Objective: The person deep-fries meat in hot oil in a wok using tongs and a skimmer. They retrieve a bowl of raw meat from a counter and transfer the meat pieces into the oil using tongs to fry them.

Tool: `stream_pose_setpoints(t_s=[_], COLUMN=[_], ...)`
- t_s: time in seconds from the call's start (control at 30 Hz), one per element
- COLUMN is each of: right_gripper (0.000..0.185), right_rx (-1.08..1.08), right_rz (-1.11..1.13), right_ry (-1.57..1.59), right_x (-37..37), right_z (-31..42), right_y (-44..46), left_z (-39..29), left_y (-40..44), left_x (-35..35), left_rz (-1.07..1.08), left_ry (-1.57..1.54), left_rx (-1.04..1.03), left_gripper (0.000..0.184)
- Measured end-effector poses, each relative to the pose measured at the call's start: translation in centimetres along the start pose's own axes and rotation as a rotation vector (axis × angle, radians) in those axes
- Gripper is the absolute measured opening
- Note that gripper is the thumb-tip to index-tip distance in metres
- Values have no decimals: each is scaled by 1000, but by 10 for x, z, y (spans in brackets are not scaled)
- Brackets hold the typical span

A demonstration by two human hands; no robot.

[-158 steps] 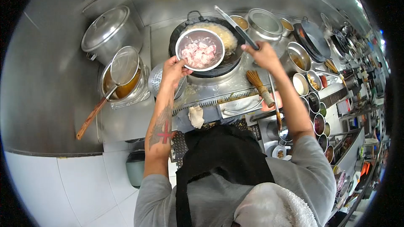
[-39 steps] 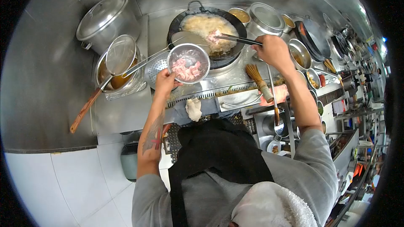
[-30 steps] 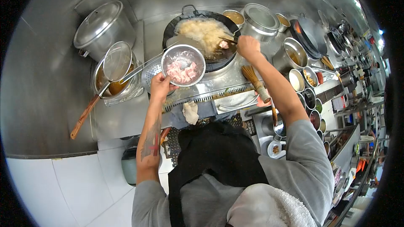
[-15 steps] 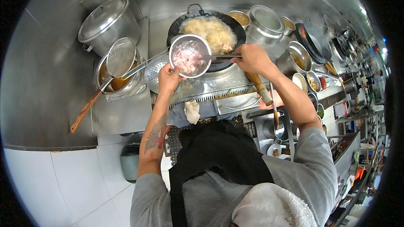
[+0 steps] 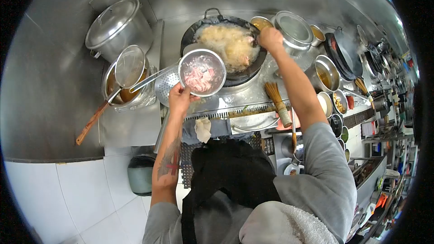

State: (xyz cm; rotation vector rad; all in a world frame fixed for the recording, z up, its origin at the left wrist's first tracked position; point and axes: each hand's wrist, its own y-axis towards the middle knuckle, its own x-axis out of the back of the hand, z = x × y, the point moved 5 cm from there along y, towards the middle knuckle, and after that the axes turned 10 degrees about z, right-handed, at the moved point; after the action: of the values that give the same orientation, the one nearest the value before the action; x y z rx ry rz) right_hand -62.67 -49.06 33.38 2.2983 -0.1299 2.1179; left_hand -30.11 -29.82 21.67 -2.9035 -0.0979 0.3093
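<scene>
My left hand (image 5: 180,98) grips the near rim of a metal bowl (image 5: 220,73), tilted towards me at the wok's near left side. Pale pink raw meat pieces (image 5: 199,79) lie inside it. My right hand (image 5: 271,39) is closed at the wok's right rim on the metal tongs (image 5: 254,39), mostly hidden behind the hand. The black wok (image 5: 239,81) holds bubbling, foamy oil (image 5: 226,40) with pieces frying in it. A perforated skimmer (image 5: 165,86) lies left of the bowl, partly behind it.
A mesh strainer (image 5: 129,65) rests over a pot of brown liquid at left, beside a large lidded pot (image 5: 117,25). A bamboo brush (image 5: 278,104) and white cloth (image 5: 203,129) lie nearer me. A lidded container (image 5: 292,27) and steel pot (image 5: 322,70) stand right.
My right hand has moved from the bowl up and right to the wok's far right side, taking the tongs out of the bowl. The bowl stays in my left hand, slightly lower.
</scene>
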Motion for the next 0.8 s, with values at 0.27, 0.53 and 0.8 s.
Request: stream_pose_setpoints(t_s=[0.27, 0.53, 0.8], right_gripper=[29, 29, 21], right_rx=[520, 488, 706], right_rz=[-96, -108, -139], right_ry=[185, 79, -14], right_x=[92, 119, 103], right_z=[34, 23, 45], right_y=[-151, -181, -137], left_z=[-15, -37, -11], left_y=[20, 32, 45], left_x=[2, -17, 2], left_rz=[110, 207, 19], left_ry=[36, 177, 88], left_rx=[-138, -97, 8], left_gripper=[11, 19, 14])
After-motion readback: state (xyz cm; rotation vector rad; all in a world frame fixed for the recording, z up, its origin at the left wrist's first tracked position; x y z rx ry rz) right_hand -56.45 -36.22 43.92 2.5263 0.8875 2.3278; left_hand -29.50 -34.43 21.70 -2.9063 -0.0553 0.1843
